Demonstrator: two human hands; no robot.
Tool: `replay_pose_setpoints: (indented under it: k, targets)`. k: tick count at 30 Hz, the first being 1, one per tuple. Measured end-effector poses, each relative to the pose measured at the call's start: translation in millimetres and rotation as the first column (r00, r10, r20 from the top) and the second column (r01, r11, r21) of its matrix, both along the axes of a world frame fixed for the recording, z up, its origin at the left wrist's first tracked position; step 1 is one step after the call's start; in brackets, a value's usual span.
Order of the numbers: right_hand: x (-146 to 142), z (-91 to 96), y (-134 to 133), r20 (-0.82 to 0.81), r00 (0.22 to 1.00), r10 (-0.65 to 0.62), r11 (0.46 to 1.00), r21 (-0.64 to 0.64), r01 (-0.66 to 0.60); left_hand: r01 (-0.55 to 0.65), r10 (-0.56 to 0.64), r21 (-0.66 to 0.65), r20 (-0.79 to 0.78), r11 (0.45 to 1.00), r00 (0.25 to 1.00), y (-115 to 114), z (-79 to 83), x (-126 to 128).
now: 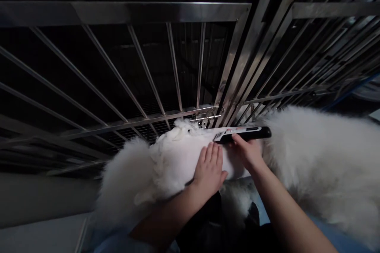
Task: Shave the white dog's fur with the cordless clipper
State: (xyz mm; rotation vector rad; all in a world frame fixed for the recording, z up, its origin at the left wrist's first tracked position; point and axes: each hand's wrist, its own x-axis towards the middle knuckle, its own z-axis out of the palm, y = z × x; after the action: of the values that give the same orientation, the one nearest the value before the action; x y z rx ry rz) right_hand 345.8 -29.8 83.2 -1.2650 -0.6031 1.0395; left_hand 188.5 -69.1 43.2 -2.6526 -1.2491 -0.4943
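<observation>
A fluffy white dog (311, 158) lies across the lower part of the view in front of a metal cage. My left hand (209, 168) lies flat on its clipped fur, fingers stretched out and close together. My right hand (247, 151) is closed around a black and white hair clipper (242, 133), whose head points left and rests on the fur just above my left fingertips. A tuft of loose cut fur (184, 127) sits on the dog's body near the cage bars.
Stainless steel cage doors with bars (175, 71) fill the upper view, with a latch (204, 118) right behind the dog. A grey floor or ledge (38, 237) lies at lower left. Blue fabric (341, 241) shows at the bottom.
</observation>
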Motion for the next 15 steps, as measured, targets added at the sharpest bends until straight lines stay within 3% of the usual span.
replay_pose_setpoints:
  k: [4,7,12,15]
  targets:
    - [-20.5,5.0,11.9,0.080,0.989,0.121,0.992,-0.035,-0.118,0.038,-0.036,0.040,-0.050,0.998,0.998,-4.1,-30.5,17.5]
    - [-29.1,10.5,17.1,0.038,0.980,0.194,0.981,-0.007,-0.193,0.054,-0.052,0.037,-0.056,0.998,0.997,-5.8,-38.2,17.7]
    - [-20.0,15.7,22.1,0.376,0.926,0.023,1.000,-0.016,-0.018,0.073,-0.072,0.085,-0.010,0.994,0.997,-7.3,-42.3,23.6]
    - [-21.1,15.9,23.8,0.385,0.921,0.056,0.998,-0.054,-0.038,0.064,-0.063,0.089,-0.011,0.994,0.998,-9.2,-47.3,31.7]
